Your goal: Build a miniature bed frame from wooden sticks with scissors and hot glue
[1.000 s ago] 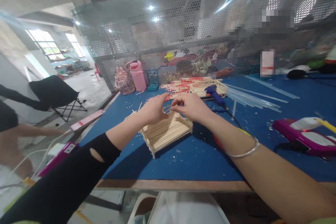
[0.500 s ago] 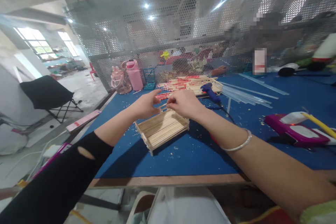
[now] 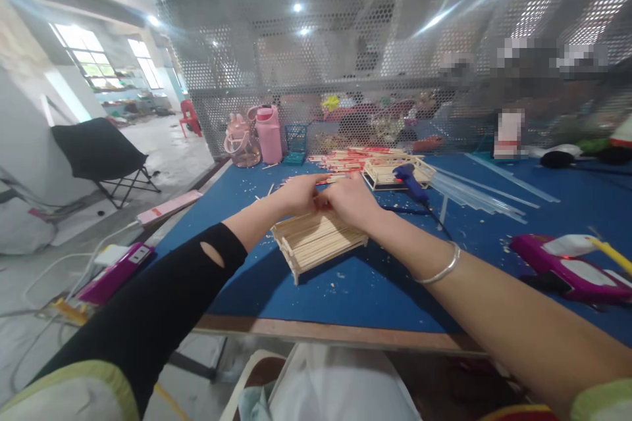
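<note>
The fingers of the left hand and the right hand are bending toward each other, their tips lying together or nearly so, and since the hands are hiding what is between them, I cannot tell whether they are gripping anything. Both hands are covering part of the far edge of a small wooden stick tray, which is sitting on the blue table in front of the person, its slatted floor facing up. A black sleeve is covering much of the left forearm, and a silvery bracelet is circling the right wrist. Just beyond the hands, loose sticks with red markings are lying in a heap, and beside them a second stick frame is standing with a blue glue gun at its right end. Clear rods are spreading out to the right of that, while a purple power strip is lying nearer the right edge. At the back left, a pink bottle is standing between a see-through pink jug and a small teal stand, all before a perforated screen.
</note>
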{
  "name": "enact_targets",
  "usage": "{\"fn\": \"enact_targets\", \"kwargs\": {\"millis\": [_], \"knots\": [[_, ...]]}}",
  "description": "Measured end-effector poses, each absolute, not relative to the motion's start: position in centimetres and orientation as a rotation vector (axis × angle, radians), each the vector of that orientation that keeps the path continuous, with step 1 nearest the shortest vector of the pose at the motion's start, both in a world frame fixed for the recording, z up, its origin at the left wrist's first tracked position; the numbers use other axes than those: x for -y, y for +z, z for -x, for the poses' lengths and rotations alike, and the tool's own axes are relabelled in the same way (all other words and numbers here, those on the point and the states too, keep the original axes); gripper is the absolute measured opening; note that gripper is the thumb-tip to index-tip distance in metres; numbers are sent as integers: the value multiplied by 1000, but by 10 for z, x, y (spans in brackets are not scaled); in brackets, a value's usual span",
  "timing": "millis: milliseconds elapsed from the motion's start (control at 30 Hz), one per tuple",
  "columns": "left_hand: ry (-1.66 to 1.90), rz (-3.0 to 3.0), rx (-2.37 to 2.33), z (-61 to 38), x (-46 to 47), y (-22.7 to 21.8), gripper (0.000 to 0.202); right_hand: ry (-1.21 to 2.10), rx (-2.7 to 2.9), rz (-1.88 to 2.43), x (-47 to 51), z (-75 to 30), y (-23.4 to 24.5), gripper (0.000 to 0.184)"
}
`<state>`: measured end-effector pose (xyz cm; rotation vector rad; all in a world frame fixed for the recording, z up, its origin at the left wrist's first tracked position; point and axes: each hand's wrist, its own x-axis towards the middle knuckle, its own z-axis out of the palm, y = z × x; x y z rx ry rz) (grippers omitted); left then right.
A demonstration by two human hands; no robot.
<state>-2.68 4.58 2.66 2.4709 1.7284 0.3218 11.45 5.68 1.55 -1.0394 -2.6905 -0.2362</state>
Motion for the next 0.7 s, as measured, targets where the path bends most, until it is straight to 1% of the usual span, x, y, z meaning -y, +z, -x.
{"fn": "enact_targets", "kwargs": {"millis": [167, 500, 700], "knots": [[338, -2458, -1750, 25, -47, 26, 83, -241, 2670, 1065, -57, -115, 14, 22], [352, -2552, -1753, 20, -45, 23, 73, -382, 2613, 1168, -49, -113, 16, 31], [384, -2573, -1803, 16, -41, 23, 60, -390, 2584, 1253, -46, -112, 18, 32]]}}
